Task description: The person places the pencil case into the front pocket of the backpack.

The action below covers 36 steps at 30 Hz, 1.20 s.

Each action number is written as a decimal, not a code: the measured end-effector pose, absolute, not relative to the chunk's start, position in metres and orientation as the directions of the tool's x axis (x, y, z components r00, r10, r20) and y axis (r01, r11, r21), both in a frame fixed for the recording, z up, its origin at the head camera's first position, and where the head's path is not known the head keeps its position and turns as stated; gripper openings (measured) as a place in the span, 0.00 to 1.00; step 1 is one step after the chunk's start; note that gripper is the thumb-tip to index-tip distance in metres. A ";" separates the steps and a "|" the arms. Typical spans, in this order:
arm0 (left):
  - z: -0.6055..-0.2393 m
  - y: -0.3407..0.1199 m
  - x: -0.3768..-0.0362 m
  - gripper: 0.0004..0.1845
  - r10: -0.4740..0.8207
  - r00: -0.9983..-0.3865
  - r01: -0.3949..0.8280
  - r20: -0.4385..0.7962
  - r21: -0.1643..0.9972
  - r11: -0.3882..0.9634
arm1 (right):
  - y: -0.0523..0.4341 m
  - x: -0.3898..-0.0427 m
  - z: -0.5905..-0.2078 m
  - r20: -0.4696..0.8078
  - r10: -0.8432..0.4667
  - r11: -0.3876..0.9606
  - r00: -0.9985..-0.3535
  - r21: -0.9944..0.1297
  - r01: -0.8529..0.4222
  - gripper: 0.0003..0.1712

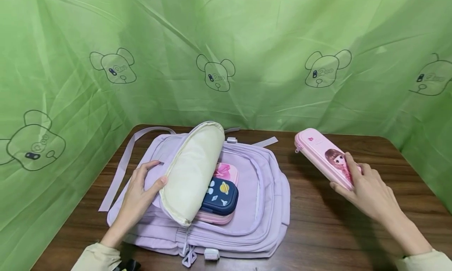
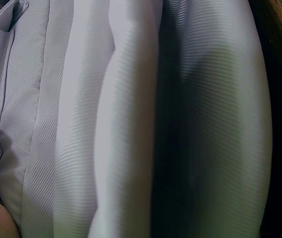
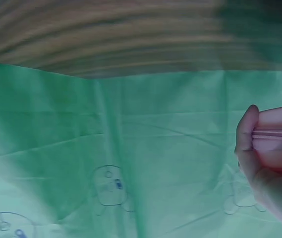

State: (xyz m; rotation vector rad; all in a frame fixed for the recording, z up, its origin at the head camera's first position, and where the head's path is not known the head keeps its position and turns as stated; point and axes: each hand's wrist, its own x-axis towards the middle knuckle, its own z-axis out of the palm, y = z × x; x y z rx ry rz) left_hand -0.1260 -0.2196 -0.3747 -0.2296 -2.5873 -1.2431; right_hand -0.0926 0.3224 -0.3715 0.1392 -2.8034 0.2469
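A lavender backpack lies on the table with its front pocket unzipped. My left hand holds the pocket's cream-lined flap folded back, thumb at its edge. Inside the pocket a navy pencil case with space pictures rests on top of pink cases, partly covered by the flap. To the right of the backpack, my right hand grips a pink pencil case with a doll picture, tilted above the table. Part of this right hand shows in the right wrist view; the left wrist view is mostly backpack fabric.
Dark wooden table surrounds the bag. Green fabric with bear drawings stands behind and at both sides. A loose strap trails at the left, and a buckle and zipper pulls hang at the front.
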 end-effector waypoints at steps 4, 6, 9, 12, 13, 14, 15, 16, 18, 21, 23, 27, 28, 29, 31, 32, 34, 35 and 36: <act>-0.375 -0.220 -0.126 0.27 0.025 -0.955 0.246 0.295 0.744 0.621 | 0.310 -0.098 -0.368 0.336 -0.088 0.978 -0.938 -0.151 -0.146 0.58; -0.375 -0.220 -0.126 0.28 0.023 -0.957 0.241 0.290 0.744 0.623 | 0.306 -0.100 -0.367 0.335 -0.093 0.976 -0.937 -0.154 -0.152 0.58; -0.375 -0.220 -0.126 0.28 0.025 -0.956 0.243 0.293 0.740 0.627 | 0.300 -0.101 -0.365 0.337 -0.100 0.973 -0.936 -0.162 -0.163 0.58; -0.374 -0.221 -0.127 0.27 0.030 -0.953 0.252 0.301 0.735 0.630 | 0.294 -0.103 -0.363 0.343 -0.112 0.969 -0.933 -0.170 -0.179 0.58; -0.374 -0.221 -0.127 0.27 0.031 -0.952 0.255 0.305 0.733 0.631 | 0.292 -0.104 -0.362 0.344 -0.116 0.968 -0.932 -0.172 -0.184 0.58; -0.374 -0.221 -0.127 0.27 0.031 -0.951 0.258 0.308 0.732 0.631 | 0.291 -0.105 -0.361 0.345 -0.118 0.967 -0.931 -0.174 -0.188 0.58; -0.375 -0.222 -0.127 0.27 0.030 -0.951 0.258 0.309 0.732 0.631 | 0.289 -0.106 -0.361 0.349 -0.123 0.966 -0.929 -0.173 -0.193 0.57; -0.375 -0.222 -0.127 0.27 0.029 -0.950 0.258 0.310 0.733 0.630 | 0.287 -0.106 -0.361 0.352 -0.127 0.965 -0.927 -0.172 -0.197 0.57; -0.375 -0.222 -0.127 0.27 0.029 -0.950 0.258 0.310 0.734 0.629 | 0.284 -0.107 -0.360 0.354 -0.131 0.964 -0.926 -0.171 -0.202 0.57; -0.375 -0.221 -0.127 0.27 0.029 -0.953 0.254 0.303 0.738 0.626 | 0.280 -0.107 -0.360 0.355 -0.137 0.962 -0.925 -0.174 -0.209 0.57; -0.375 -0.220 -0.127 0.27 0.030 -0.953 0.253 0.301 0.738 0.625 | 0.278 -0.108 -0.360 0.352 -0.140 0.960 -0.926 -0.180 -0.213 0.57; -0.376 -0.219 -0.127 0.27 0.027 -0.953 0.251 0.300 0.740 0.624 | 0.273 -0.108 -0.360 0.352 -0.150 0.957 -0.924 -0.183 -0.225 0.57; -0.376 -0.219 -0.127 0.27 0.028 -0.953 0.252 0.301 0.740 0.624 | 0.272 -0.108 -0.360 0.355 -0.152 0.957 -0.922 -0.182 -0.228 0.57; -0.376 -0.219 -0.127 0.27 0.029 -0.953 0.253 0.302 0.740 0.623 | 0.271 -0.108 -0.359 0.357 -0.154 0.956 -0.921 -0.181 -0.230 0.57; -0.376 -0.219 -0.127 0.27 0.028 -0.953 0.253 0.302 0.739 0.625 | 0.270 -0.108 -0.358 0.361 -0.159 0.955 -0.919 -0.180 -0.236 0.57; -0.376 -0.219 -0.128 0.27 0.028 -0.953 0.252 0.302 0.739 0.625 | 0.269 -0.108 -0.358 0.363 -0.160 0.954 -0.918 -0.181 -0.238 0.56; -0.376 -0.220 -0.128 0.27 0.026 -0.953 0.250 0.302 0.735 0.630 | 0.267 -0.108 -0.357 0.366 -0.164 0.953 -0.916 -0.182 -0.243 0.56; -0.376 -0.220 -0.128 0.27 0.024 -0.953 0.249 0.303 0.735 0.631 | 0.266 -0.109 -0.356 0.367 -0.165 0.952 -0.916 -0.183 -0.245 0.56; -0.376 -0.220 -0.127 0.27 0.022 -0.953 0.248 0.303 0.733 0.633 | 0.265 -0.109 -0.356 0.367 -0.167 0.951 -0.915 -0.184 -0.248 0.56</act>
